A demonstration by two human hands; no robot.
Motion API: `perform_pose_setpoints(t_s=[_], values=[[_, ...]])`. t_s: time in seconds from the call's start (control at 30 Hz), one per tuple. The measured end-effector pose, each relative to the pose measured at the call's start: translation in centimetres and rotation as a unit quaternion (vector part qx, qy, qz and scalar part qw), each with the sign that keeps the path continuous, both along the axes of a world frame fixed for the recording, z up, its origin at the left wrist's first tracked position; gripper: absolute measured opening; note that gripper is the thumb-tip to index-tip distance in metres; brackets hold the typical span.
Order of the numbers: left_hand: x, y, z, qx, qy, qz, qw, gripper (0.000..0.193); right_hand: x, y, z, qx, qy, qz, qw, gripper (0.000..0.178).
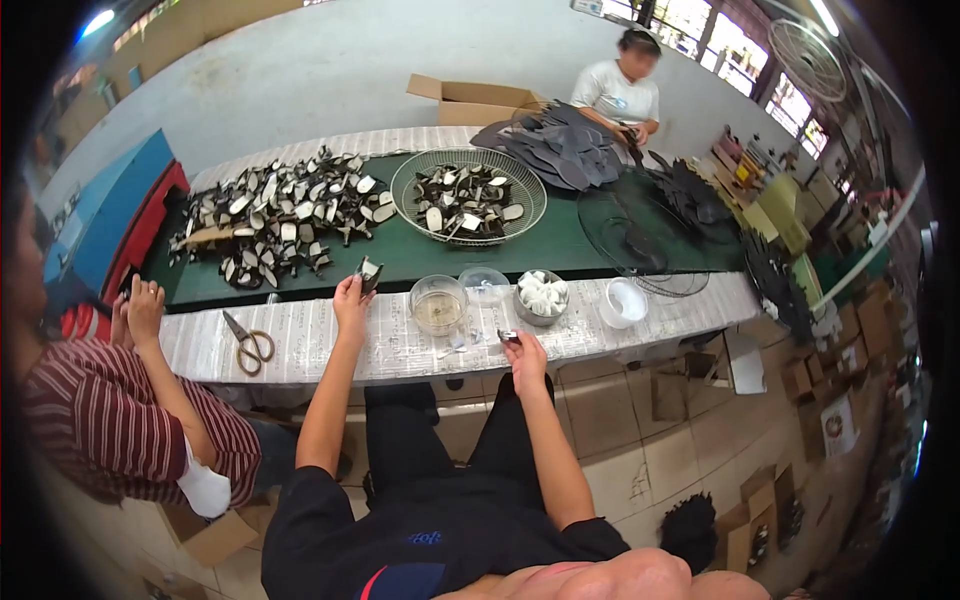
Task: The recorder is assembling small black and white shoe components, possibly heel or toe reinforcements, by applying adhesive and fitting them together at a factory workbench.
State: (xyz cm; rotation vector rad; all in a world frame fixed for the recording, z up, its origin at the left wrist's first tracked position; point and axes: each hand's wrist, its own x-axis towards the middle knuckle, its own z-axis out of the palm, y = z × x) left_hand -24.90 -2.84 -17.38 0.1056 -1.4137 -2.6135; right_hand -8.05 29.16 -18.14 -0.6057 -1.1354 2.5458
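Raised at the table's near edge, my left hand pinches a small black piece with a pale face. My right hand is closed on a small dark object with a light patch; its exact kind is too small to tell. Between the hands stands a clear round tub with a little brownish content. Behind my right hand is a round container filled with white wads. A white plastic tub sits to its right.
Black-and-pale pieces lie heaped at the far left, with more in a wire basket. Scissors lie near a striped-sleeved person on my left. Another person works behind dark flat shapes. Cartons stand on the floor at right.
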Motion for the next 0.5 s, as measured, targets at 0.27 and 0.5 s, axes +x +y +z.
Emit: perform_pose_setpoints(t_s=[0.27,0.5], values=[[-0.9,-1.8,-2.4,-0.056,0.049,0.021,0.997,0.025,-3.2,0.6,0.6,0.216,0.046,-0.136,0.966,0.021],[0.4,-1.8,-3.8,-0.075,0.044,0.012,0.996,0.025,-1.1,-0.1,0.2,0.316,0.042,-0.102,0.942,0.021]])
